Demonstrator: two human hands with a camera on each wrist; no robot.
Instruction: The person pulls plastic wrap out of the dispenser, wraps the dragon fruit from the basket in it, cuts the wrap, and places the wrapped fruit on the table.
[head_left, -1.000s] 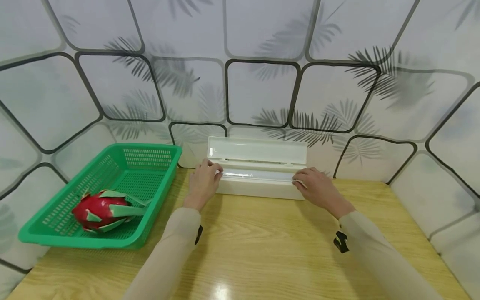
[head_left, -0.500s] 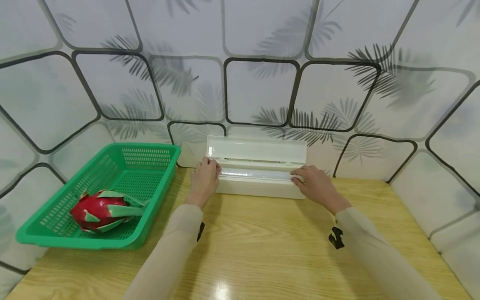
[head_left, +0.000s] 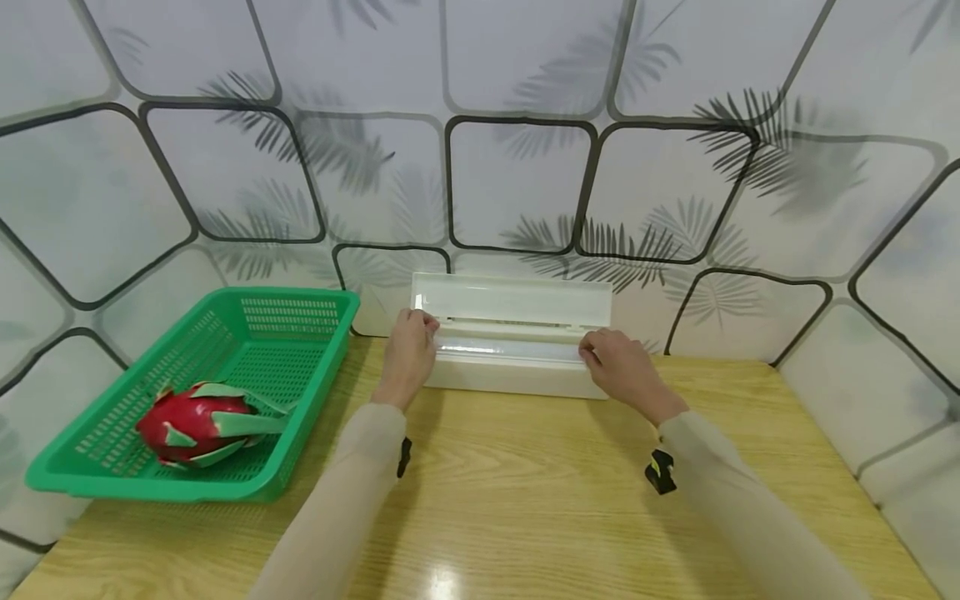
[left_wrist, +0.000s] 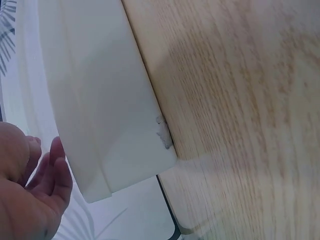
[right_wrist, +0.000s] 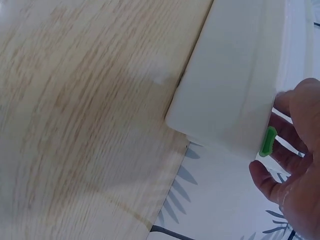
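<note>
A long white cling film dispenser (head_left: 517, 380) lies near the back of the table, its lid (head_left: 513, 300) raised. A shiny roll of cling film (head_left: 506, 348) lies inside it. My left hand (head_left: 409, 348) is at the dispenser's left end with bent fingers; in the left wrist view the fingertips (left_wrist: 59, 150) are close to its upper edge. My right hand (head_left: 621, 363) is at the right end, thumb and forefinger close together. In the right wrist view a green piece (right_wrist: 268, 142) shows between the dispenser and bent fingers. Whether either hand pinches the clear film is hard to see.
To the left stands a green plastic basket (head_left: 300, 387) with a red dragon fruit (head_left: 197, 423) in it. The wood-grain table (head_left: 510, 492) runs back to a patterned wall (head_left: 517, 183) close behind the dispenser.
Left hand has moved slightly back, towards the lid. Right hand's thumb and forefinger parted, then came together again, and the hand has shifted a little left. The dispenser has stayed in place.
</note>
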